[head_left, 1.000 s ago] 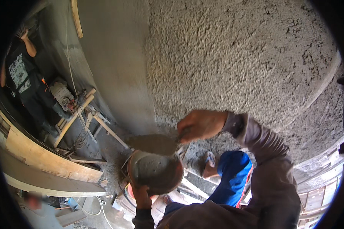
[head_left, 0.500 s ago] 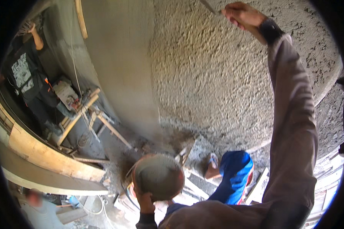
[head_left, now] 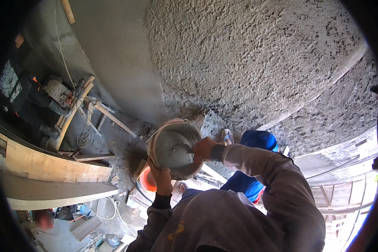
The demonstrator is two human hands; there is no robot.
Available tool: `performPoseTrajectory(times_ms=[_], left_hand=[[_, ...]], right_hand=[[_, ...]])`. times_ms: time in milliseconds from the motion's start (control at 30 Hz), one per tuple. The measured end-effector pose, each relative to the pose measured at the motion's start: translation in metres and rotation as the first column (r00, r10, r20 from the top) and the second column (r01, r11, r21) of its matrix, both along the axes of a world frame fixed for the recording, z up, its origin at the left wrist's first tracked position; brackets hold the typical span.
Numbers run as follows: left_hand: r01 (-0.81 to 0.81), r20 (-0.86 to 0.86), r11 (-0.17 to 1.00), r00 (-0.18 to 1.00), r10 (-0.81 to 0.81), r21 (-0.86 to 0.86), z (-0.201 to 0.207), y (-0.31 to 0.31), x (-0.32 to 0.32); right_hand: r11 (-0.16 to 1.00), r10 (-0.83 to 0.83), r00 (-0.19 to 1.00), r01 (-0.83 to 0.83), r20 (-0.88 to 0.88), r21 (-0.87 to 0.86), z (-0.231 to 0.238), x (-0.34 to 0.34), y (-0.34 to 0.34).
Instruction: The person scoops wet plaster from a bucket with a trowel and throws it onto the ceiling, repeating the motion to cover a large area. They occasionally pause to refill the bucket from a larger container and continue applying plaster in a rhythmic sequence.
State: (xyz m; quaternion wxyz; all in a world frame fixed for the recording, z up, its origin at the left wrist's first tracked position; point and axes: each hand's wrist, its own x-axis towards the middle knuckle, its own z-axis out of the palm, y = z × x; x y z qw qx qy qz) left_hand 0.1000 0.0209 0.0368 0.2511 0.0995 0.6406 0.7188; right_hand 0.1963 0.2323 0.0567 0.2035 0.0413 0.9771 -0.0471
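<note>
A round bucket [head_left: 156, 143] with wet grey mortar [head_left: 172, 152] in it is held up in front of me at the foot of the wall. My left hand [head_left: 162, 179] grips its near rim, fingers closed. At the bucket's right edge my right hand [head_left: 204, 149] is closed around the handle of a trowel [head_left: 187, 148], whose blade dips into the mortar and is partly hidden. Ahead stands the wall: rough, pitted mortar [head_left: 248, 63] on the right and a smoothed grey strip [head_left: 117, 54] on the left.
An orange bucket [head_left: 147, 179] stands below the held one. To the left are a wooden trestle [head_left: 77, 110], curved boards [head_left: 50, 161] and a person in dark clothes [head_left: 19, 90]. Another person [head_left: 56, 235] is at the lower left. A loose hose [head_left: 115, 204] lies near them.
My right hand has come down from high on the rough wall, bringing the trowel into the bucket. The left hand still holds the bucket, which now appears higher in view as the view tilts down.
</note>
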Motion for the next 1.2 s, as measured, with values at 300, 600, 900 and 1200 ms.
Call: performPoseTrajectory(times_ms=[300, 600, 900, 1200], left_hand=[[0.089, 0.310, 0.977, 0.939, -0.148, 0.196, -0.015, -0.004, -0.009], [-0.001, 0.175, 1.000, 0.984, -0.002, 0.015, -0.027, -0.022, -0.004], [-0.108, 0.375, 0.991, 0.918, 0.131, -0.084, -0.006, -0.027, -0.005], [-0.045, 0.287, 0.996, 0.958, 0.022, 0.072, -0.039, -0.020, -0.010]], right_hand=[[0.985, -0.158, 0.987, 0.156, -0.027, -0.072, 0.023, 0.017, 0.007], [0.538, -0.179, 0.980, 0.168, 0.083, -0.826, 0.080, -0.020, 0.115], [0.610, -0.594, 0.686, 0.042, -0.421, -0.792, 0.139, -0.066, 0.324], [0.993, -0.009, 0.988, 0.027, -0.156, 0.115, 0.099, -0.003, 0.138]])
